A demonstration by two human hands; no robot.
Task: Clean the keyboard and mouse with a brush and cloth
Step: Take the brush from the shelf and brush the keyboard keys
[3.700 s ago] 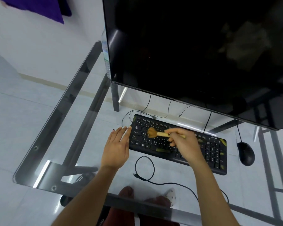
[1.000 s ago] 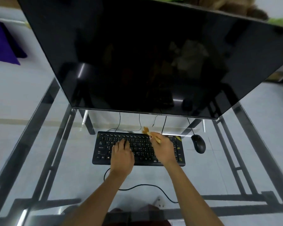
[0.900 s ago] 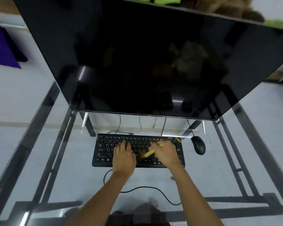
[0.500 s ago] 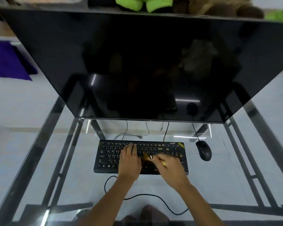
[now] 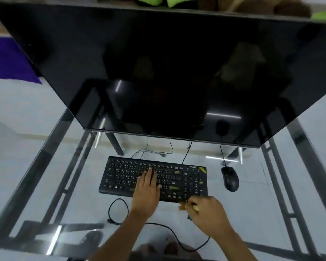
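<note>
Since half a second ago the right hand [image 5: 208, 213] has pulled back off the keys and now sits just past the front edge of the keyboard [image 5: 152, 178], over the glass, taking the brush [image 5: 184, 205] with it.

Going left to right: the glass desk [image 5: 51, 166] has a loose cable loop [image 5: 118, 210] near the front. Next is the left hand [image 5: 146, 193], flat and open on the middle keys with fingers spread a little, gripping nothing, just pinning the board down. The black keyboard lies square under the big dark monitor [image 5: 167, 72]. The right hand is curled closed around the brush's pale handle, and the tan bristles poke out toward the keyboard's front right corner (it's motion-blurred, so I can't tell if the bristles touch the edge). Further right, well apart from both hands, is the black mouse [image 5: 230, 178], untouched. No cloth in view.

My read: this is the end of 1 sweep, flicking dust off the front edge. To do it well, I'd keep that left hand planted so the board doesn't skid on glass, run the strokes along the key rows and always off the edge, then shift the left hand so the keys under it get brushed too.
</note>
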